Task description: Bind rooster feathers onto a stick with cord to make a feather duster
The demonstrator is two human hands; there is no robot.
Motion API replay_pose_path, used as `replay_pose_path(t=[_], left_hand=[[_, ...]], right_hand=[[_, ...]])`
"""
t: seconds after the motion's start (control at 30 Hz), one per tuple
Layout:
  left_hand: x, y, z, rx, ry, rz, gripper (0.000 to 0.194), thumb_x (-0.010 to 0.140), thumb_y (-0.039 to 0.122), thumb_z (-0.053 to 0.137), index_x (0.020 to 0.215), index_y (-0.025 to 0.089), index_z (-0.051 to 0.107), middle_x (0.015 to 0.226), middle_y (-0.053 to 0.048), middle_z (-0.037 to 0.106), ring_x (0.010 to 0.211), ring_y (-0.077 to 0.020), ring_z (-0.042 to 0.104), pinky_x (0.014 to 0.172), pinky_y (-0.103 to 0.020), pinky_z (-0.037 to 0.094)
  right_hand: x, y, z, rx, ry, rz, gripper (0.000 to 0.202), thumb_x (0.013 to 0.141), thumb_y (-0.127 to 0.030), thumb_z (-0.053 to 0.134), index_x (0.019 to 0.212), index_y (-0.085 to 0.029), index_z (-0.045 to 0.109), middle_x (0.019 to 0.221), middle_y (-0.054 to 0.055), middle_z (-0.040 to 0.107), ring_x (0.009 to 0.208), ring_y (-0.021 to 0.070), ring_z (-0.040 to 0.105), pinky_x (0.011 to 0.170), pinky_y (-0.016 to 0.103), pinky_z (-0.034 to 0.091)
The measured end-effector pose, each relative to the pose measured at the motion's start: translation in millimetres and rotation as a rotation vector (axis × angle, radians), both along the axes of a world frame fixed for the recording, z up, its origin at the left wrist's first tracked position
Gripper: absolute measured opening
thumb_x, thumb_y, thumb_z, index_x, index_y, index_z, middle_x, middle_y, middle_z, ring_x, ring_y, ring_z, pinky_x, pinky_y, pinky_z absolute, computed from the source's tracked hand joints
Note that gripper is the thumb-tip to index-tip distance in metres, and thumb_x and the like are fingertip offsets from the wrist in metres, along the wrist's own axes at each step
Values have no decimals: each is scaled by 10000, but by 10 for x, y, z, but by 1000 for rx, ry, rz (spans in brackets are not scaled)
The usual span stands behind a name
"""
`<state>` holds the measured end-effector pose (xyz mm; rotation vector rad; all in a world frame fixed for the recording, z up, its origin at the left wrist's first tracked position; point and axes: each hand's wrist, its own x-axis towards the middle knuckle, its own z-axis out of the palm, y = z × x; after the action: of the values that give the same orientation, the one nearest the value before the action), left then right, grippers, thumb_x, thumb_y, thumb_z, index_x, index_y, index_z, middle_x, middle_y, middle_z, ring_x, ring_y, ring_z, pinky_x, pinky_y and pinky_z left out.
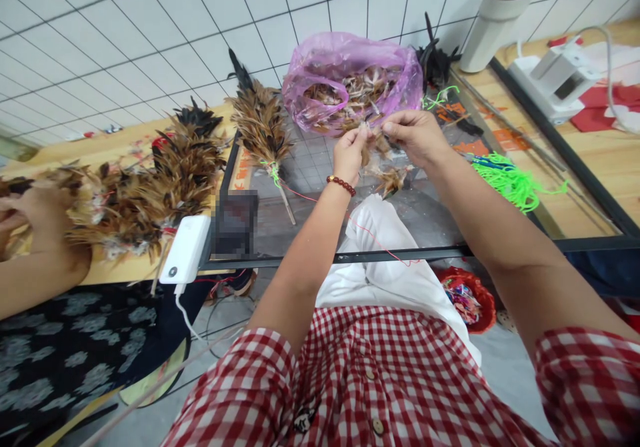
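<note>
My left hand (349,154), with a dark red bead bracelet (341,183) at its wrist, is pinched on a small brown feather (367,154) with a whitish quill end. Close on its right, the thumb and fingers of my right hand (419,135) are pinched together beside the same feather. What my right hand grips is too small to make out. Just behind both hands sits a pink translucent plastic bag (310,54) filled with brown and white feathers. A small tuft of brown feathers (391,180) lies on the dark glassy tabletop (320,224) below my fingers.
Left of the bag lies a feather duster (260,117) with a stick handle. Bright green strings (507,184) lie at right. A white tumbler (495,24) and power strip (543,87) stand further right. A white power bank (185,250) overhangs the edge. Another person's arm (45,247) is at far left.
</note>
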<state>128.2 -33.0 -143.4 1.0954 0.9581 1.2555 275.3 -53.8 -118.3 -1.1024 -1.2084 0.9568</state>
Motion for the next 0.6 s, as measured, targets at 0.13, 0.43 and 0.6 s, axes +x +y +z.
replay_pose_path(t=[0.13,0.43,0.6], left_hand=[[40,-44,14,-22,-31,-61,248,939,422,753,849,194,715,835,-22,771,909,-156,763,860,-305,612],[19,-106,44,-20,52,-120,282,903,407,798,759,193,681,634,16,641,777,-141,721,786,-277,573],[-6,-77,10,38,105,-231,314,906,456,785,758,195,691,594,34,616,636,-98,645,712,-248,551]], right_hand=[[-20,-22,-24,7,41,77,311,713,-423,940,719,-219,706,659,-5,671,637,147,637,635,314,559],[-36,4,-25,16,-3,-32,306,682,-405,944,777,-234,709,734,1,688,755,178,670,698,332,561],[43,-26,-11,-88,1,171,387,671,-494,949,895,-253,745,694,-26,663,656,148,605,615,303,497]])
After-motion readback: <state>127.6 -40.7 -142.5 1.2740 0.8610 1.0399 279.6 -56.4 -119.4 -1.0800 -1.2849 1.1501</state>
